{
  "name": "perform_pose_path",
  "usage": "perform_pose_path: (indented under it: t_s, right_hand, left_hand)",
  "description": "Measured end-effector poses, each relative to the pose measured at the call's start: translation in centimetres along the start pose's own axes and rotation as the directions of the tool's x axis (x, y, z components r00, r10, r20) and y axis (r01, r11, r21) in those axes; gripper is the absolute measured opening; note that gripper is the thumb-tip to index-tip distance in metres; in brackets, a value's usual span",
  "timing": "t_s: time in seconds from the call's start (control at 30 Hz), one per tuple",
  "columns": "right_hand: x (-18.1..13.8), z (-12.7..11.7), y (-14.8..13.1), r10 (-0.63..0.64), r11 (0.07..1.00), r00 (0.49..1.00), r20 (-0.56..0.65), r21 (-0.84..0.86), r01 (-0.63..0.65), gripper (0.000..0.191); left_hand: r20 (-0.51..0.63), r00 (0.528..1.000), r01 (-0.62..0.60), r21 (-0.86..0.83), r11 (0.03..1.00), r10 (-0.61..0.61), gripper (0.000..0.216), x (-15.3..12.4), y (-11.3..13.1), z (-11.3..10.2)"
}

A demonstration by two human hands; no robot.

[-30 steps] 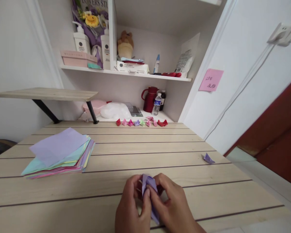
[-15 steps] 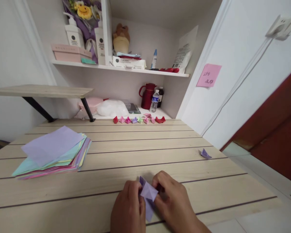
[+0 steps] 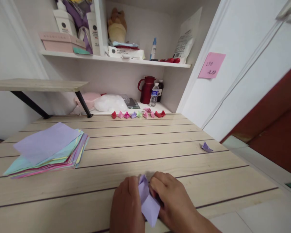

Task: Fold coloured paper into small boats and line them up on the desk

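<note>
A partly folded sheet of purple origami paper is held between my two hands at the front of the table. My left hand grips its left side with curled fingers. On the right edge, my right hand pinches the paper, its thumb hidden behind the fold. The paper's upper end stands up in a point, and a flat flap hangs towards me. A small finished purple paper boat lies to the right. Along the back stands a row of several small folded boats, among them a green one.
A stack of coloured paper lies at the left, a purple sheet on top. Behind it is a raised wooden shelf on black legs. A red jug and a water bottle stand in the cabinet at the back.
The purple paper has been turned and opened out between my hands, its lower flap now facing me. Both hands stay on it. The view has tilted slightly downward.
</note>
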State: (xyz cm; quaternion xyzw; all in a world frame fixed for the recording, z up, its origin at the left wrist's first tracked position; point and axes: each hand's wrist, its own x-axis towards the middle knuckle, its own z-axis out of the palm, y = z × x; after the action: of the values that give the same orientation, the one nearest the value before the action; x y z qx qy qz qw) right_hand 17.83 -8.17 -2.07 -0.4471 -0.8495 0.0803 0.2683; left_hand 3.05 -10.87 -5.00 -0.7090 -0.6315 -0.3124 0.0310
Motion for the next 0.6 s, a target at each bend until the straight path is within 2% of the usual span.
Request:
perform_pose_path:
  t_s: [0.07, 0.23, 0.33, 0.4, 0.47, 0.6]
  right_hand:
    - [0.2, -0.1, -0.2, 0.014, 1.0, 1.0, 0.013, 0.0, -0.014, 0.02]
    - [0.5, -0.5, -0.3, 0.126, 0.991, 0.99, 0.056, 0.041, -0.128, 0.025]
    - [0.6, -0.5, -0.3, 0.147, 0.986, 0.988, 0.039, 0.074, -0.15, 0.022]
    - [0.7, -0.3, -0.2, 0.148, 0.987, 0.989, 0.019, 0.061, -0.149, 0.017]
    - [0.7, 0.1, -0.2, 0.147, 0.989, 0.989, 0.004, 0.011, -0.147, 0.015]
    - [0.8, 0.7, -0.1, 0.12, 0.986, 0.993, -0.014, -0.113, -0.121, 0.024]
  left_hand:
    - [0.005, 1.0, -0.025, 0.022, 0.999, 0.025, 0.041, 0.0, -0.1, -0.1]
    - [-0.053, 0.998, 0.035, -0.052, 0.998, -0.038, 0.036, 0.0, -0.7, 0.2]
    - [-0.121, 0.993, -0.018, -0.06, 0.998, 0.011, 0.021, -0.1, -1.0, 0.8]
    - [-0.161, 0.984, -0.083, -0.001, 0.997, 0.082, 0.013, -0.2, -1.1, 1.1]
    - [-0.18, 0.972, -0.133, 0.098, 0.986, 0.149, 0.017, -0.5, -1.0, 1.1]
    - [-0.211, 0.959, -0.131, 0.267, 0.955, 0.191, 0.018, -1.3, -0.5, 0.9]
